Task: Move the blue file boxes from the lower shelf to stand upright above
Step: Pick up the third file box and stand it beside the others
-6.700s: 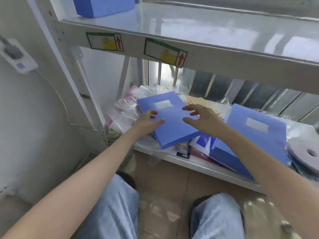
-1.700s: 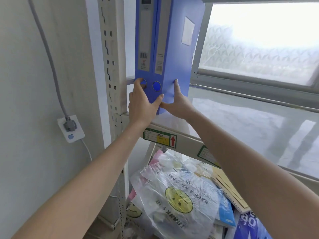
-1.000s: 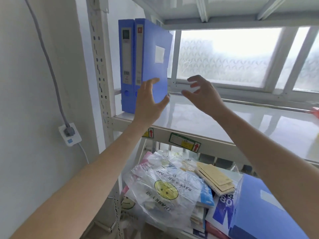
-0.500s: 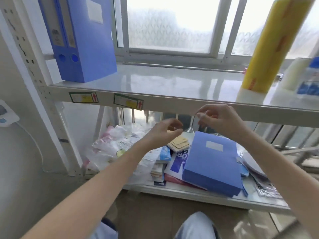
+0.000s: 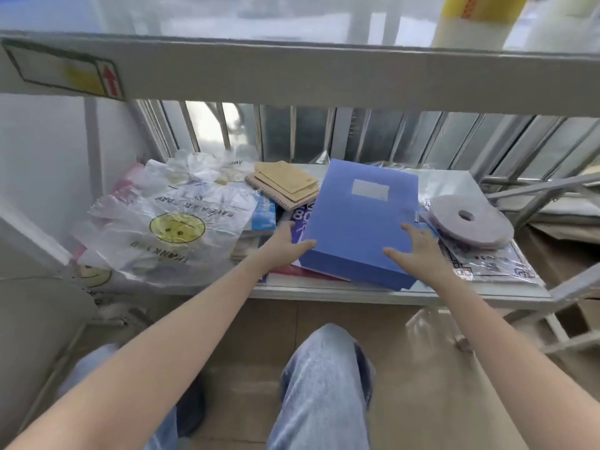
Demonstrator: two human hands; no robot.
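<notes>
One blue file box [image 5: 360,222] with a white label lies flat on a pile of booklets on the lower shelf [image 5: 357,295]. My left hand [image 5: 285,241] grips its near left corner, thumb on top and fingers tucked under the edge. My right hand [image 5: 418,251] rests on the box's near right part, fingers spread towards its right edge and thumb flat on the cover. The upper shelf's front beam [image 5: 324,76] runs across the top of the view. The boxes standing above are out of view.
A clear plastic bag with a yellow smiley [image 5: 168,228] covers the shelf's left half. Brown notebooks [image 5: 285,185] lie behind the box, and a grey tape roll [image 5: 470,222] lies to its right. A yellow roll [image 5: 477,14] stands on the upper shelf. My knees are below.
The view has dropped from the upper shelf to the lower one. Both hands came down from mid-air onto the flat blue box, and the left has closed on its corner.
</notes>
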